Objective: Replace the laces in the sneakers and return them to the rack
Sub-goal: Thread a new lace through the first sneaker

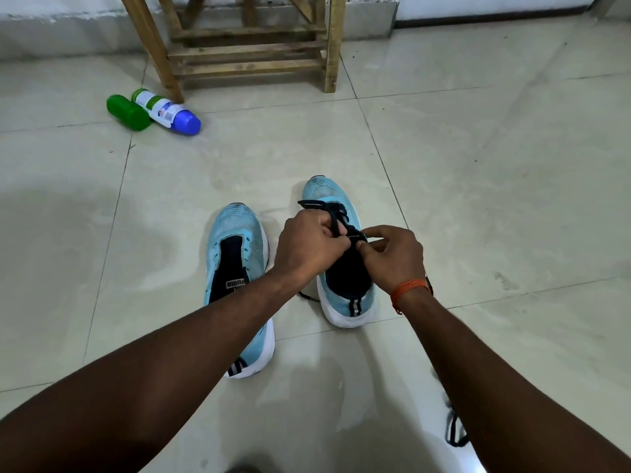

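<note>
While both hands are meeting over the throat of the right sneaker (341, 279), the whole job is sitting directly ahead of the person on the tiled floor (478, 199).

- The left hand (309, 245) is curling closed around the dark lace (336, 216). The right hand (394, 257) is pinching what looks like the lace tip between thumb and forefinger at the shoe's right edge.
- The right sneaker's long axis is running away from the person, heel near and toe far, with the toe leaning slightly left toward the wooden rack (246, 56).
- The right hand is lying on the sneaker's own side. The left arm is reaching across the heel of the left sneaker (235, 240) to get there.
- The left sneaker is lying just beside and roughly parallel, toe also away, with its eyelets showing no lace.
- A loose dark lace (456, 430) is lying on the floor near the right forearm and is partly hidden by it.

Judgement: lacing is progressing up the first shoe. The next pull is likely going across the long axis, so the tip needs feeding from the right side.
</note>
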